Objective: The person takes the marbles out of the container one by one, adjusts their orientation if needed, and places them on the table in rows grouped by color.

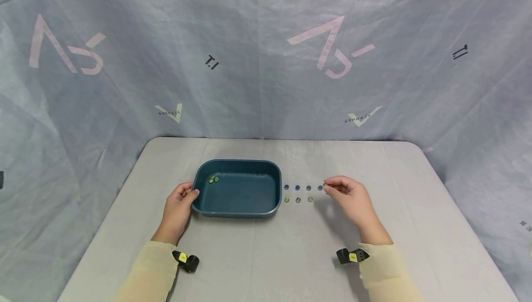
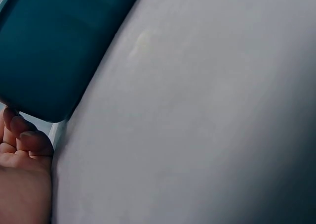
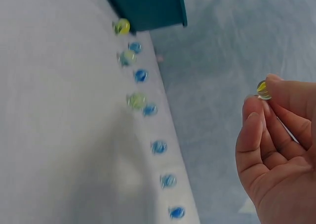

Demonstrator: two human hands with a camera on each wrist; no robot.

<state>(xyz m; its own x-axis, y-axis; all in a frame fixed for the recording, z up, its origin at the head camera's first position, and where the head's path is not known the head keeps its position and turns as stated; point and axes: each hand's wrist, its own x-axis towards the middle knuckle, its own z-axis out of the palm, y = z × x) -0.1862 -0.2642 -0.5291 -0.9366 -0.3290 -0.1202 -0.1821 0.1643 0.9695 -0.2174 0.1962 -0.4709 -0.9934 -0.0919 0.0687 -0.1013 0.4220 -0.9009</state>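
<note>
A teal plastic tray (image 1: 245, 192) sits mid-table, with two yellow-green marbles (image 1: 213, 180) in its far left corner. My left hand (image 1: 189, 194) grips the tray's left rim, thumb on top; in the left wrist view its fingers (image 2: 27, 137) curl at the tray's (image 2: 49, 46) corner. Right of the tray lie a row of blue marbles (image 1: 303, 187) and a nearer row of yellow marbles (image 1: 298, 199). My right hand (image 1: 328, 187) is at the right end of the blue row. It pinches a yellow marble (image 3: 263, 89) between thumb and fingertips, above the table.
The grey table (image 1: 266, 256) has rounded corners, and a wrinkled blue-grey cloth backdrop (image 1: 266, 62) hangs behind it. In the right wrist view the blue marbles (image 3: 158, 146) run on past the yellow marbles (image 3: 127, 57). Small black cameras sit on both wrists.
</note>
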